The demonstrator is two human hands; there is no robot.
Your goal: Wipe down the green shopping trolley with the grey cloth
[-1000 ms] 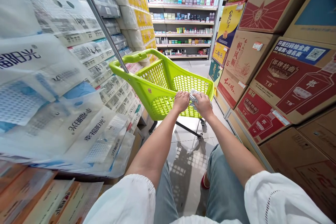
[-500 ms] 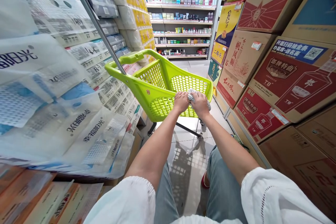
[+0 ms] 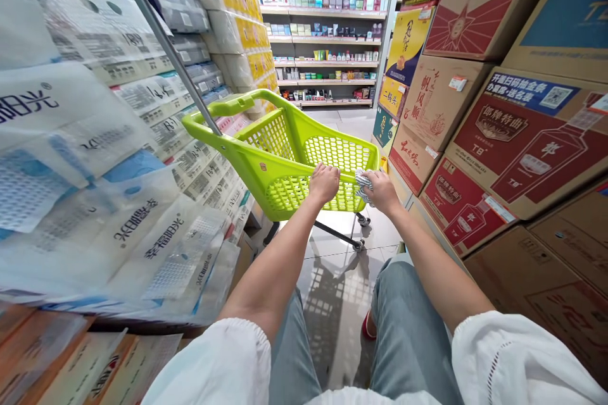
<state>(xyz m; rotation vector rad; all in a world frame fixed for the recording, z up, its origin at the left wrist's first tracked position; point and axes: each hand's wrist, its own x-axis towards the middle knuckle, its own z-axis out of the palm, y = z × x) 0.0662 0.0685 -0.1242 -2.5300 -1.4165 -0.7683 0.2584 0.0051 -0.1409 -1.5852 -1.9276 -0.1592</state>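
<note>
A bright green shopping cart (image 3: 242,161) with a lattice basket stands in front of me, its handle at the left. My left hand (image 3: 325,183) is closed over the rim of the basket's near side. Farther right, toward the end of the cart, my right hand (image 3: 380,192) grips a striped grey-and-white cloth (image 3: 363,182). The cloth is bunched against the basket's rim and partly covered by the fingers.
Plastic-wrapped paper packs (image 3: 137,215) are piled along the left. Cartons (image 3: 536,139) are stacked along the right. Shelves of small boxed goods (image 3: 327,41) stand at the back. A metal pole (image 3: 173,50) rises at the cart's handle. The cart's casters (image 3: 360,245) rest on the tiles.
My right hand has moved right along the rim with the cloth, away from my left hand. My left hand keeps hold of the rim.
</note>
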